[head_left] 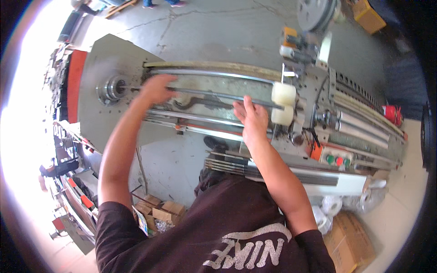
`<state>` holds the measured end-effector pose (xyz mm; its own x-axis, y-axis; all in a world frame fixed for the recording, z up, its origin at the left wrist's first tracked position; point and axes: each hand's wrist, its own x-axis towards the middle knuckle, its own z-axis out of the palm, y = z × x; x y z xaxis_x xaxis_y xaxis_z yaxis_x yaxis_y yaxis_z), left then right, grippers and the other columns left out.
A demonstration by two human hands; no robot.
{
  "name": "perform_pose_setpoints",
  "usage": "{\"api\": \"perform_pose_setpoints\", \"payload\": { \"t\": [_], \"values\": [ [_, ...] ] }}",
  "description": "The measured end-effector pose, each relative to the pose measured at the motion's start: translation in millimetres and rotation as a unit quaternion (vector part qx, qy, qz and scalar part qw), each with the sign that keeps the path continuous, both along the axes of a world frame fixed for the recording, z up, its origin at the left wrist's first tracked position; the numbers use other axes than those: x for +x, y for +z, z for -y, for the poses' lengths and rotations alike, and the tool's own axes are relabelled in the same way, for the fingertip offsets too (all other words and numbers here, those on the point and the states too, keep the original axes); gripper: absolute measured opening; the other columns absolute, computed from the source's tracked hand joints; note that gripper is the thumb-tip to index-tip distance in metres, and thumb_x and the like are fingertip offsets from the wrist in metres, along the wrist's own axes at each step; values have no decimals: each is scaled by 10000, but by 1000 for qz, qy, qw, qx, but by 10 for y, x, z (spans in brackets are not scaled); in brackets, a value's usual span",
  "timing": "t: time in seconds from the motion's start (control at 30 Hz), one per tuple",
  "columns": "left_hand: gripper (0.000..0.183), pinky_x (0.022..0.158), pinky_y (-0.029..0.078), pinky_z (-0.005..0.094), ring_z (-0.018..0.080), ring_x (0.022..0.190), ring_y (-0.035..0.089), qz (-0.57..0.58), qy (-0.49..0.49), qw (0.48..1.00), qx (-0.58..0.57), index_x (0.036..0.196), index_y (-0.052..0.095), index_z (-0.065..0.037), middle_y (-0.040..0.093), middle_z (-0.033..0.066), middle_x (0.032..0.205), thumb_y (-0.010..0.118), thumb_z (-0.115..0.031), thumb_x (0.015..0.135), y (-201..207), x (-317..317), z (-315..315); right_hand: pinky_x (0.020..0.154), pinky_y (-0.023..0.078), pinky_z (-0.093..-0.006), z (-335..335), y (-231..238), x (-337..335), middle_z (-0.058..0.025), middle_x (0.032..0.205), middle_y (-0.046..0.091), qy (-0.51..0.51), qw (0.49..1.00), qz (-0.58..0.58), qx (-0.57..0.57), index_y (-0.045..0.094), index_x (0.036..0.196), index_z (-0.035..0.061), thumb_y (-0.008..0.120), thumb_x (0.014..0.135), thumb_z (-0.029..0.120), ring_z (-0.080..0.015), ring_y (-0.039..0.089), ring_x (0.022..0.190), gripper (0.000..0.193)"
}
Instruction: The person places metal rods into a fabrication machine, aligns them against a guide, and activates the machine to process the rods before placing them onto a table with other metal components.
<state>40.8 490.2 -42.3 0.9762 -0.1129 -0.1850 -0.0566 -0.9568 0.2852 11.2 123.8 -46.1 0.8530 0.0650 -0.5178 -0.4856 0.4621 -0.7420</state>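
Observation:
A long, thin dark metal rod (209, 94) spans the machine bed, from the round metal chuck (114, 88) at the left to two white rollers (283, 103) at the right. My left hand (157, 90) is over the rod near the chuck end, smeared by motion; whether its fingers close on the rod cannot be made out. Just left of the rollers, my right hand (255, 119) has its fingers apart, with a fingertip at the rod. A dark hook-shaped piece (191, 103) lies on the bed below the rod.
Metal rails (200, 117) run along the bed. A control box (334, 158) with coloured buttons sits at its near right side. Several flat strips (232, 164) are stacked beside my body. Cardboard boxes (350, 241) stand on the floor; a red cylinder (392, 115) is at the far right end.

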Motion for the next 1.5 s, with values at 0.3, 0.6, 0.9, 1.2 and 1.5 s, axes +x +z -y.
{"api": "perform_pose_setpoints", "payload": {
  "t": [0.3, 0.6, 0.9, 1.2, 1.5],
  "values": [
    [237, 874, 532, 534, 423, 1067, 666, 15, 19, 986, 162, 1148, 688, -100, 715, 186, 1086, 637, -281, 1004, -210, -206, -1058, 739, 685, -335, 392, 263, 61, -138, 1077, 671, -161, 985, 28, -54, 588, 1153, -38, 653, 1069, 246, -247, 752, 936, 303],
    [206, 919, 553, 492, 385, 1083, 674, 2, -97, 987, -132, 1149, 672, -103, 721, 127, 1136, 701, -138, 949, -626, -1438, 644, 1004, 582, -428, 3340, 326, -730, -91, 1158, 664, -328, 922, 62, -197, 635, 1273, 40, 692, 1053, 318, -238, 660, 1074, 360],
    [164, 869, 556, 496, 366, 1036, 674, -64, 31, 980, -185, 1067, 661, -115, 702, 110, 1051, 717, -207, 944, -1312, -2446, 1998, 810, 657, -334, 4777, -1204, -1932, -49, 979, 683, -332, 896, -150, -255, 664, 1116, 70, 646, 1076, 296, -170, 688, 885, 230],
    [188, 886, 543, 498, 358, 1058, 635, -11, 61, 984, -169, 1083, 707, -135, 637, 73, 1112, 750, -201, 913, -1337, -2425, 2227, 441, 523, -276, 4956, -1392, -1748, -44, 704, 650, -228, 871, -177, -398, 619, 817, 55, 751, 1002, 338, -157, 660, 559, 363],
    [226, 952, 512, 518, 421, 1145, 618, 54, 180, 970, -157, 1102, 734, -71, 666, 187, 1162, 679, -260, 991, -1708, -2391, 2002, 517, 495, -268, 4300, -1249, -1835, -55, 795, 681, -167, 904, -56, -390, 683, 1067, 44, 695, 999, 196, -126, 640, 638, 166]
  ]
}}
